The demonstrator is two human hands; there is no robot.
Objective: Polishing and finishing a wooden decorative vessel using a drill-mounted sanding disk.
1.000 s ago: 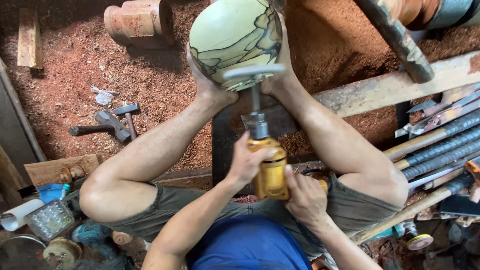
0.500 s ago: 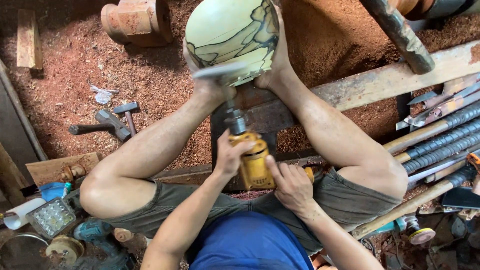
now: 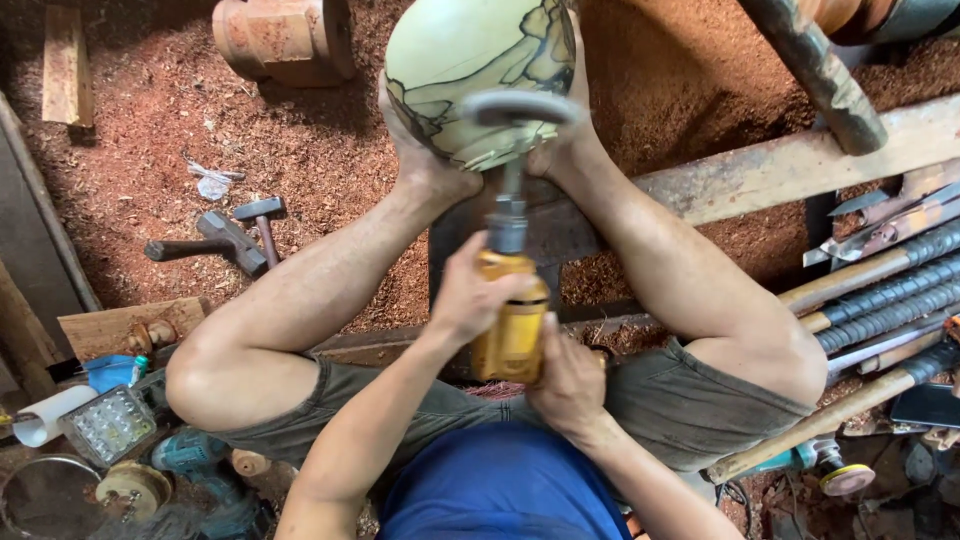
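1. While both hands grip it, the yellow power tool [image 3: 512, 320] stands at the centre of the frame, its grey round disc [image 3: 520, 108] against the pale green vessel [image 3: 480, 75] at the top centre.
2. The left hand [image 3: 478, 296] is wrapped around the upper part of the tool's body, fingers closed on it.
3. The right hand [image 3: 567, 378] is closed on the lower part, just below the left.
4. The vessel, rounded and marked with dark veined lines, is clamped between the person's two bare feet; its inside cannot be seen.
5. Reddish sawdust [image 3: 150, 130] covers the floor in the upper left, where two hammers [image 3: 235, 235] lie.
6. Long-handled tools [image 3: 880, 300] lie at the right edge.
7. A square lamp [image 3: 108, 425] sits at the lower left.
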